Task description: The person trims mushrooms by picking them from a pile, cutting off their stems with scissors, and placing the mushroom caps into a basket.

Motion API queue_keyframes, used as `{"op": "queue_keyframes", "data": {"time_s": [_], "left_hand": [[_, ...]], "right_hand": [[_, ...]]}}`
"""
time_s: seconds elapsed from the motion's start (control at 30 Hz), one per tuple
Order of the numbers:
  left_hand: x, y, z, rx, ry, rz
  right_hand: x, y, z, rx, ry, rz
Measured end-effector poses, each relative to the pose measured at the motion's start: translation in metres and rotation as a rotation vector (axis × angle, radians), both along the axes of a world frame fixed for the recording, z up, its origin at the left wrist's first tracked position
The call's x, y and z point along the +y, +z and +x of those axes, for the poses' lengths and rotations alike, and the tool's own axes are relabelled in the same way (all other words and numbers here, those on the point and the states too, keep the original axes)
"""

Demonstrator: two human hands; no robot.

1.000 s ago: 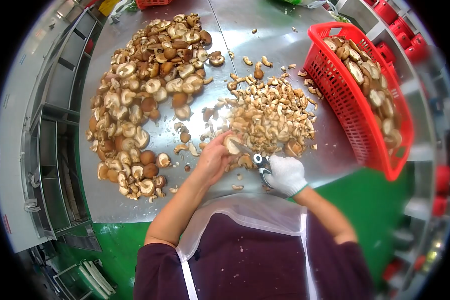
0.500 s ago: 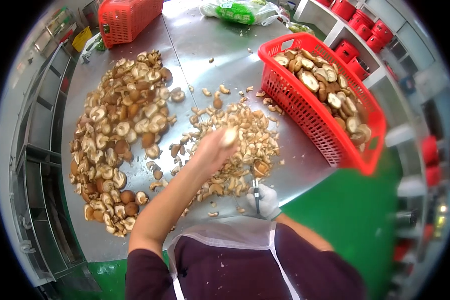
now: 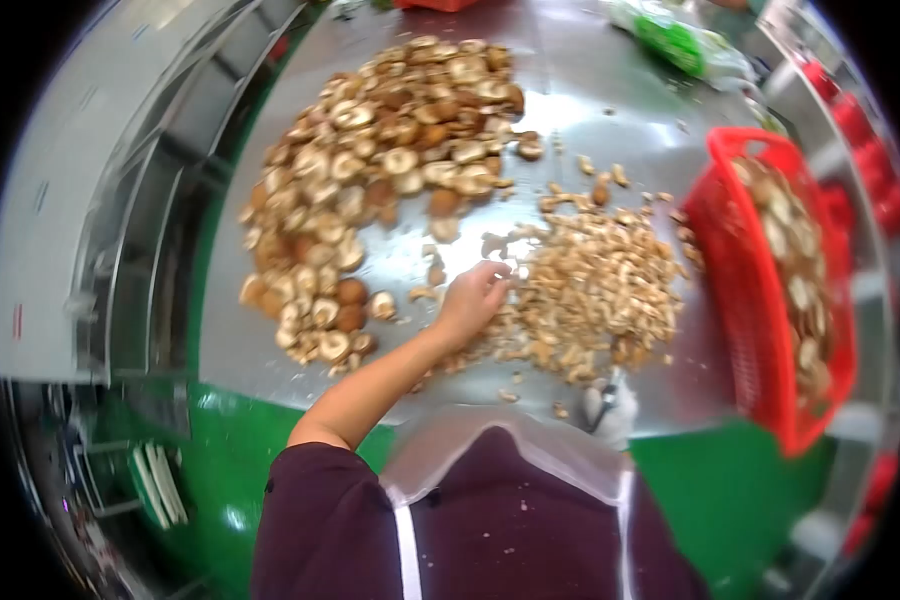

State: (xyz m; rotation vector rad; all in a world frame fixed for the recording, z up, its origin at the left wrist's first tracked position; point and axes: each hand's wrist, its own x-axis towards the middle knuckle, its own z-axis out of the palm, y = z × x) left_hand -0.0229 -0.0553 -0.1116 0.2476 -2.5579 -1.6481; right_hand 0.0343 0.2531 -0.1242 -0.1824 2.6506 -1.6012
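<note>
My bare left hand [image 3: 475, 298] hovers at the left edge of a heap of cut mushroom stems [image 3: 600, 285]. Its fingers are loosely bent, thumb apart, and no mushroom shows in them. At the near edge of the table, my gloved right hand [image 3: 618, 410] is closed around a dark-handled pair of scissors [image 3: 602, 402], blurred, with its tip toward the stems. A large pile of whole brown mushrooms [image 3: 400, 160] spreads to the left of my left hand.
A red plastic basket [image 3: 745, 300] of mushroom caps [image 3: 795, 270] stands at the right side of the metal table [image 3: 580, 130]. A green-and-white plastic bag [image 3: 675, 45] lies at the back right. Part of another red basket [image 3: 435, 4] shows at the far edge.
The view has turned, shifting the table contents. My left hand has moved left from above the stem heap; the mushroom seen in it earlier no longer shows. My right hand still grips the scissors.
</note>
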Motion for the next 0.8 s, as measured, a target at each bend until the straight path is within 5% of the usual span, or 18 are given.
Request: {"op": "queue_keyframes", "data": {"time_s": [0.1, 0.17, 0.27, 0.47, 0.53, 0.6, 0.7, 0.8], "left_hand": [[-0.063, 0.021, 0.037, 0.199, 0.167, -0.511], [-0.099, 0.022, 0.055, 0.062, 0.245, -0.815], [-0.112, 0.032, 0.076, -0.267, 0.145, -0.894], [-0.114, 0.008, 0.079, -0.352, 0.010, -0.784], [-0.116, -0.014, 0.070, -0.407, 0.162, -0.328], [-0.099, 0.016, 0.052, -0.536, 0.264, 0.276], [-0.056, 0.019, 0.035, -0.319, 0.357, 0.925], [-0.011, 0.027, 0.020, -0.212, 0.250, 1.256]], "right_hand": [[0.012, -0.028, -0.002, 0.020, 0.093, -0.123], [0.011, -0.024, -0.003, -0.033, 0.099, -0.105], [0.009, -0.015, -0.005, -0.123, 0.107, -0.040], [0.002, -0.010, -0.003, -0.053, 0.091, -0.005], [-0.001, -0.004, -0.005, -0.072, 0.077, 0.034], [-0.011, 0.012, -0.008, -0.013, 0.152, 0.088], [-0.030, 0.045, -0.021, -0.026, 0.388, 0.372], [-0.051, 0.056, -0.030, -0.056, 0.440, 0.544]]}}
